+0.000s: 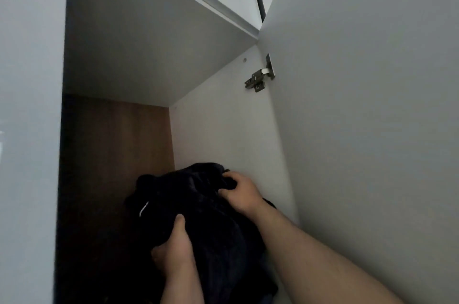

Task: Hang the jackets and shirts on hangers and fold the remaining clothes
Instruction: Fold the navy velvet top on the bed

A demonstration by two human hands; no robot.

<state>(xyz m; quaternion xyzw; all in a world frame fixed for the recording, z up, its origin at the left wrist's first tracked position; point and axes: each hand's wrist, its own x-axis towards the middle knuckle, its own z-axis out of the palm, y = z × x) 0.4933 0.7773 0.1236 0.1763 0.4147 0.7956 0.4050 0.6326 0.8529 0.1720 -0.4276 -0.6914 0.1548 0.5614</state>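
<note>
Dark bundle of clothes [198, 204] stands lengthwise inside the wardrobe [223, 130]; right hand [242, 192] grips its far top, left hand [173, 251] pinches nearer.

Dark garment [211, 219] inside white wardrobe compartment [223, 117].

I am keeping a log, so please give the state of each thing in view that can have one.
dark garment: bunched up, held by both hands inside the wardrobe.
left hand: grips the garment's lower part.
right hand: grips the garment's top.
wardrobe door: open.
</note>
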